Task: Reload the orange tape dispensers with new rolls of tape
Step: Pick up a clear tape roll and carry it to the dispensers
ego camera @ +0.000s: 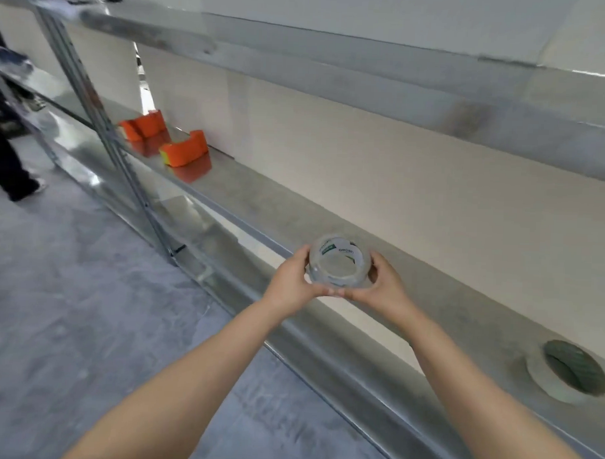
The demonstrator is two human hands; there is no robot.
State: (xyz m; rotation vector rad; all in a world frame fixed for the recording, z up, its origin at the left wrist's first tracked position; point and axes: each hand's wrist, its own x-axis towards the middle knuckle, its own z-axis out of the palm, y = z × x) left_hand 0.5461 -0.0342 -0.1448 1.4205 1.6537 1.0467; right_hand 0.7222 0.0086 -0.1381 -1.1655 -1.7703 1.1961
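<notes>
Forearms – two, bare, reaching forward from the bottom edge over the grey floor (70, 272).

Left hand (292, 280) – fingers curled round the left side of the roll (341, 251), thumb along its near rim.

Right hand (385, 287) – grips the right side of the same roll, its thumb tip touching the left thumb tip under the near edge.

Roll – clear tape with a pale core and green print on the label. It is held between both hands, open face tilted toward the camera, just above the front lip of the shelf (295, 208).

Second roll (543, 378) – pale, with a dark hollow. It lies on the shelf well to the right of the hands, apart from them.

Shelf – long, metal, shiny, running from lower right to upper left against a pale wall.

Dispensers – two, orange, on the shelf far to the left. The nearer one (187, 149) stands just beside the farther one (145, 126), and both are reflected in the metal.

Post (102, 119) – slotted metal upright in front of the dispensers.

Upper shelf (334, 65) – metal, blurred.

Another person – a dark trouser leg (8, 164) and shoe at the far left edge.
</notes>
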